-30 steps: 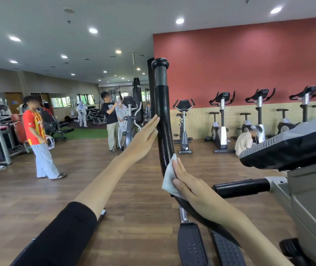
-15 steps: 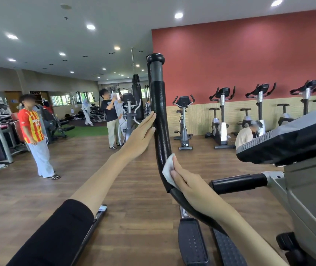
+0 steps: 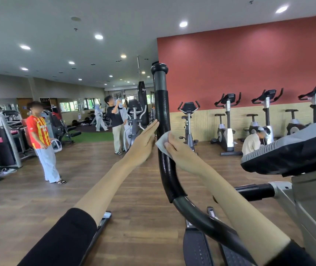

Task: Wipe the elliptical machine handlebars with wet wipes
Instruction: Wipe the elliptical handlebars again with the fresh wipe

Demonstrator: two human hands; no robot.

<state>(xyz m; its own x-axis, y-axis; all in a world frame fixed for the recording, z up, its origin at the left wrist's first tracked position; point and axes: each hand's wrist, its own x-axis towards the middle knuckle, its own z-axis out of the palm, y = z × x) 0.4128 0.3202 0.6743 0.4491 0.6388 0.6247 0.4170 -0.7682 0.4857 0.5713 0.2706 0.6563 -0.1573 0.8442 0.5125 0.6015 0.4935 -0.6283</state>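
The elliptical's tall black handlebar point(image 3: 162, 110) rises upright in the middle of the head view, with a round cap on top. My right hand point(image 3: 180, 153) presses a white wet wipe point(image 3: 162, 142) against the bar's padded grip at mid height. My left hand point(image 3: 143, 145) is flat with straight fingers, its fingertips resting on the left side of the same bar, holding nothing. Below the grip the bar curves down and right toward the machine.
The elliptical's console point(image 3: 291, 150) and short fixed handle point(image 3: 255, 191) fill the right side, pedals point(image 3: 197, 246) below. A person in a red-yellow shirt point(image 3: 39, 135) stands at left, another person point(image 3: 115, 120) behind. Exercise bikes point(image 3: 227, 120) line the red wall.
My right hand has slid the wipe up the handlebar from the lower bend to mid height. My left hand stays on the bar's left side.
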